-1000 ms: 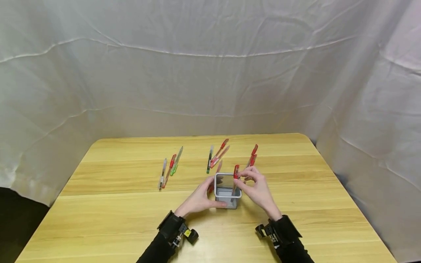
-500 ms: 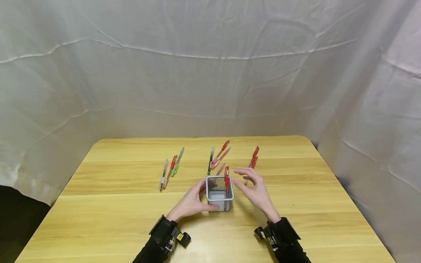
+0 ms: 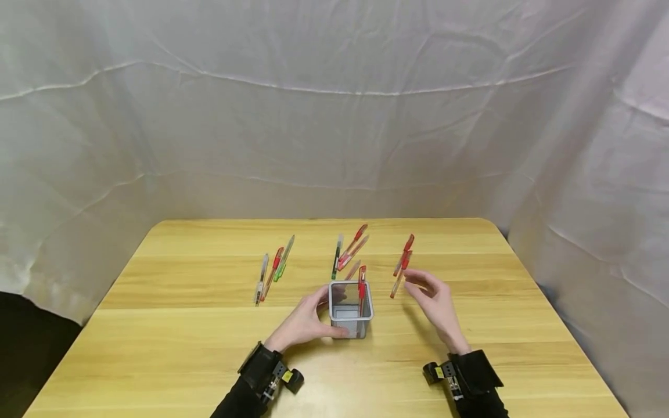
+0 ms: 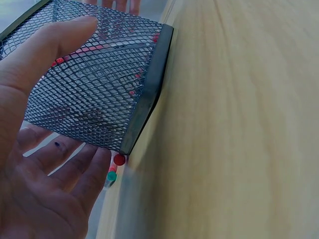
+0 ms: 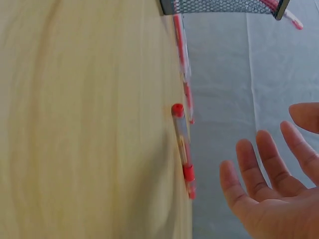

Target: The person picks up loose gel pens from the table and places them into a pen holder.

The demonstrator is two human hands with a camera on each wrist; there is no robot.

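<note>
My left hand (image 3: 303,324) grips a grey mesh pen holder (image 3: 342,329) by its left side, thumb across the front and fingers behind. The holder's mesh wall (image 4: 94,94) also shows in the left wrist view. One red-capped pen (image 3: 362,284) stands upright inside, near its right wall. Off to the right, my right hand (image 3: 438,302) holds nothing; its fingers are spread and relaxed in the right wrist view. Right by its fingertips lies a red pen (image 3: 399,280), seen end-on to the camera as a red-capped pen (image 5: 182,139) in that wrist view. Another red pen (image 3: 407,244) lies just beyond it.
Behind the holder lie a green-ended pen (image 3: 337,255), a red-capped pen (image 3: 353,241) and pinkish pens (image 3: 353,252). Farther left are a clear pen (image 3: 261,281), a red pen (image 3: 272,273) and a green pen (image 3: 284,258). A pale curtain (image 3: 334,128) encloses the wooden table.
My right hand has let go of the red-capped pen, which now stands in the holder, and has moved right toward the red pens. My left hand and the holder have shifted slightly left.
</note>
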